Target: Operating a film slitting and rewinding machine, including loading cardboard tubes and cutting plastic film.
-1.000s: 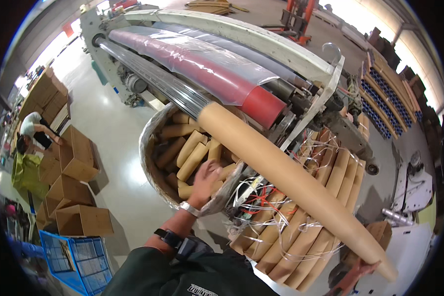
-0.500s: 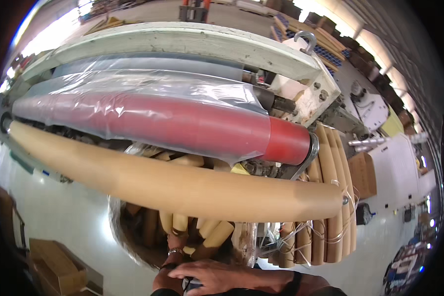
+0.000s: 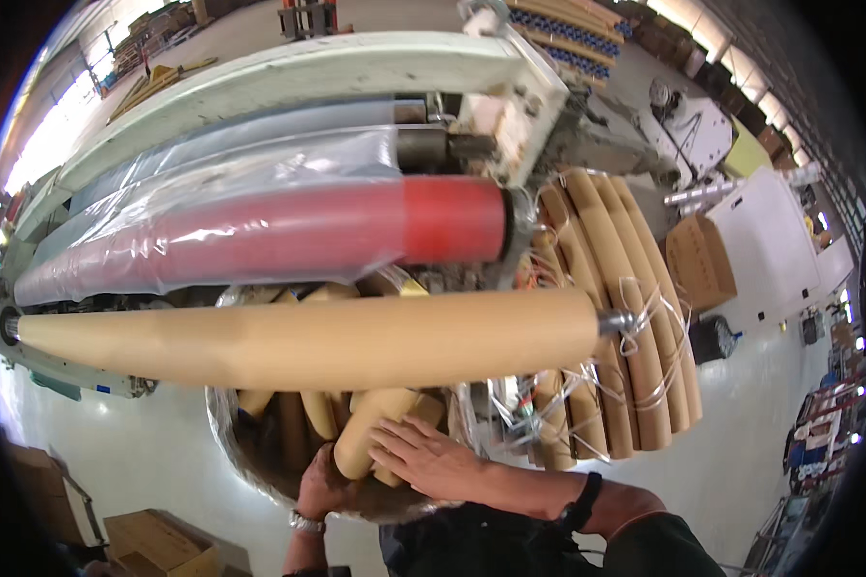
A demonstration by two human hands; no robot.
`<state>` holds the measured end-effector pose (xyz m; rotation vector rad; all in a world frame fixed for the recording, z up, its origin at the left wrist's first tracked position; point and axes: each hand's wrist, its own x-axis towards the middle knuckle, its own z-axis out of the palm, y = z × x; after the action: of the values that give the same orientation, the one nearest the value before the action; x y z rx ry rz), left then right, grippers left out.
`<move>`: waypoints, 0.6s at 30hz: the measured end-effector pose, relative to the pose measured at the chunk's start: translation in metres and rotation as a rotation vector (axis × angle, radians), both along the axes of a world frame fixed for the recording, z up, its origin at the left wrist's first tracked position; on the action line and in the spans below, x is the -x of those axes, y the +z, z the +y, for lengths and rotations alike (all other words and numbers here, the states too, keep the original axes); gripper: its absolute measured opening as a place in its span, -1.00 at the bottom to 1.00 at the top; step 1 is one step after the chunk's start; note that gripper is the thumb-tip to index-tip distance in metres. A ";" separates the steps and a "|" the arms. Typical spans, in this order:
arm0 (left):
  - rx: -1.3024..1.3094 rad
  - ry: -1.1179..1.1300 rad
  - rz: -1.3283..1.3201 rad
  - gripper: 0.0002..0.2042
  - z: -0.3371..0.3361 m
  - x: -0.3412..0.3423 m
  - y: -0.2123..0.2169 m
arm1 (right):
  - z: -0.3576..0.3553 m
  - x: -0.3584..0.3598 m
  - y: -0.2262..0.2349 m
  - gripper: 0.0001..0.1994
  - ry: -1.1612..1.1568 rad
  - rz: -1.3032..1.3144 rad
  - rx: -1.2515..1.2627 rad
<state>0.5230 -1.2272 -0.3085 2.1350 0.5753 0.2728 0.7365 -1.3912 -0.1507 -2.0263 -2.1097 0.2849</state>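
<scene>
Flanking a short brown tube (image 3: 360, 439) in the bin (image 3: 224, 444), perhaps to steady it, the right hand (image 3: 431, 460) lies flat-fingered against its side, the left hand (image 3: 325, 486) curled by its lower end, hold unclear

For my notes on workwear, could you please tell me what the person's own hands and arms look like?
The left hand and the right hand are ungloved. A silvery band circles the left wrist, a black band the right forearm. A dark sleeve ends near the right elbow.
</scene>
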 end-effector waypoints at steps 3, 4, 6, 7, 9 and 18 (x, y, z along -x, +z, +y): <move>-0.254 -0.269 0.181 -0.30 -0.050 -0.039 0.154 | -0.025 -0.013 0.004 -0.50 0.036 -0.128 -0.052; -0.330 -0.342 0.238 -0.31 -0.066 -0.055 0.185 | -0.039 -0.020 0.007 -0.51 0.045 -0.112 -0.015; -0.384 -0.374 0.231 -0.33 -0.079 -0.083 0.224 | -0.061 -0.037 0.026 -0.46 -0.007 -0.021 0.172; -0.336 -0.373 0.118 -0.34 -0.075 -0.089 0.237 | -0.080 -0.055 0.034 -0.48 -0.059 0.079 0.175; -0.589 -0.246 -0.195 -0.25 -0.075 -0.127 0.277 | -0.125 -0.093 0.054 -0.48 -0.201 0.238 0.113; -1.125 -0.095 -0.051 -0.39 0.045 -0.169 0.297 | -0.295 -0.214 0.141 -0.32 -0.923 -0.192 -0.080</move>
<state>0.6918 -1.1819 -0.0116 3.2001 0.2899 0.7176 0.9508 -1.6866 -0.0093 -2.7687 -1.0208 -0.1479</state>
